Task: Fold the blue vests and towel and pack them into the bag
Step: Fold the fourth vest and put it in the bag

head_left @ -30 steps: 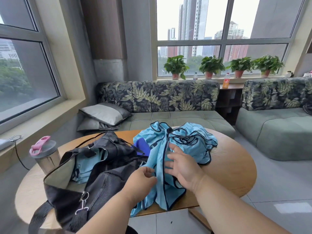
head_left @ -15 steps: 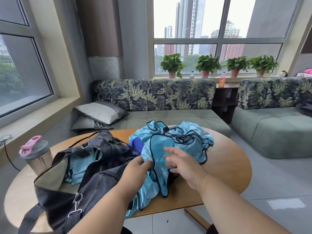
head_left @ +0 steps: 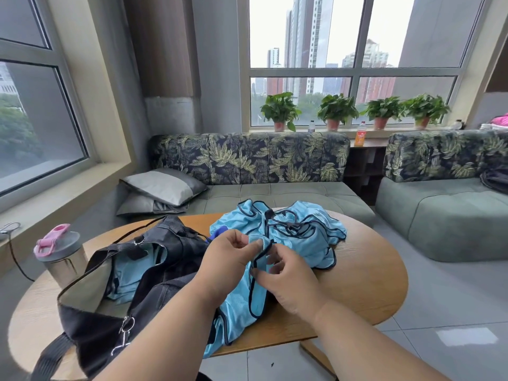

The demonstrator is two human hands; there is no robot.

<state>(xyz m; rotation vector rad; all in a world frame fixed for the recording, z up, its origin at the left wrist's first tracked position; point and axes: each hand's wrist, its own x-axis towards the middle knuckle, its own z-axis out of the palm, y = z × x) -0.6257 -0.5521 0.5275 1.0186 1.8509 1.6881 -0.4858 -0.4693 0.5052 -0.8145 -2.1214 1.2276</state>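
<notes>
Round wooden worktop (head_left: pixel 365 284) before leaf-print sofa (head_left: pixel 247 158). Blue vests (head_left: pixel 299 237) heaped at worktop centre, one draped over near edge. Left hand (head_left: pixel 228 259) and right hand (head_left: pixel 288 279) both pinch dark-trimmed vest edge. Black bag (head_left: pixel 110 306) gapes at left, blue fabric inside. Steel bottle (head_left: pixel 61 259) beside bag.

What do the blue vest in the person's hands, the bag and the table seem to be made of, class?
Blue vest: thin synthetic mesh, slightly shiny, dark trim. Bag: black woven fabric, probably nylon, with metal clips. Table: wood or veneer, matt, grain visible.
</notes>
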